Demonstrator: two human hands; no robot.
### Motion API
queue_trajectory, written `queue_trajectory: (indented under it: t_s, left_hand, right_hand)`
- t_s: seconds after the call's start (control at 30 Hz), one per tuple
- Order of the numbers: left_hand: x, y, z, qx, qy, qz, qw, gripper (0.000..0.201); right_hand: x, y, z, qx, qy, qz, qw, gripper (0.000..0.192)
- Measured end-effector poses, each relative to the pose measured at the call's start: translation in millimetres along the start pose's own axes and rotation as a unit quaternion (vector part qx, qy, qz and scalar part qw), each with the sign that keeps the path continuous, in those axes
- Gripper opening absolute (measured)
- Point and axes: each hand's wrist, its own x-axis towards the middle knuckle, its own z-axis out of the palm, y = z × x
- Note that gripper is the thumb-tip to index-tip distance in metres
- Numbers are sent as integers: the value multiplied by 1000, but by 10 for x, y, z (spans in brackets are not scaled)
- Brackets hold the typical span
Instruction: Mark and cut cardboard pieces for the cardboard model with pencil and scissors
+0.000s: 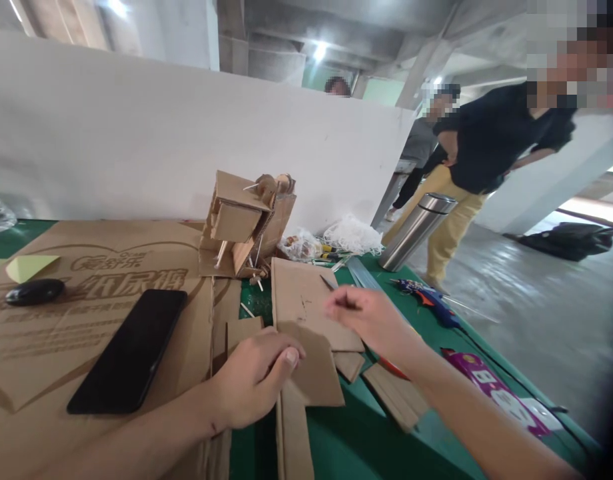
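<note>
My left hand (256,377) pinches the edge of a small cut cardboard piece (316,377) and holds it down over other cardboard strips. My right hand (371,320), blurred by motion, hovers over a larger cardboard sheet (299,300) and grips a thin dark pencil (329,283), whose tip points away from me. Just behind the sheet stands a small cardboard model (241,227) with wooden sticks through it.
A black phone (131,350) and a black oval object (34,291) lie on a big printed carton sheet (86,267) at left. A steel flask (416,230), a blue glue gun (429,300), plastic bags (336,240) and a purple packet (491,387) sit at right. People stand beyond the table's right corner.
</note>
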Motion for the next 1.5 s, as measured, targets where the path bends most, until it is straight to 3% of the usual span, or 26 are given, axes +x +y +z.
queue_trajectory:
  t_s: [0.13,0.27,0.4,0.53,0.97,1.33,1.5]
  left_hand:
    - [-3,5,0,-1,-3,-1,1000,37]
    - [6,9,-5,-2,-1,-1,1000,37]
    - [9,2,-11,-5,-2,3,1000,37]
    - [11,7,-20,-11,-6,5,1000,36]
    - [2,16,-26,-11,-9,-2,1000,40]
    - [20,32,-25,-12,-3,4,1000,39]
    - [20,20,-14,-19,9,0,1000,37]
  right_hand:
    - [862,98,-18,-92,52,-11,994,16]
    - [1577,206,39,-185,52,24,981,21]
    - [1997,291,88,-248,33,49,967,24]
    - [2212,351,102,-298,2,71,952,27]
    - [2364,301,155,-378,-88,99,916,28]
    - [2225,252,72,-381,-26,72,921,28]
    - [1805,119,-37,-360,-5,27,933,29]
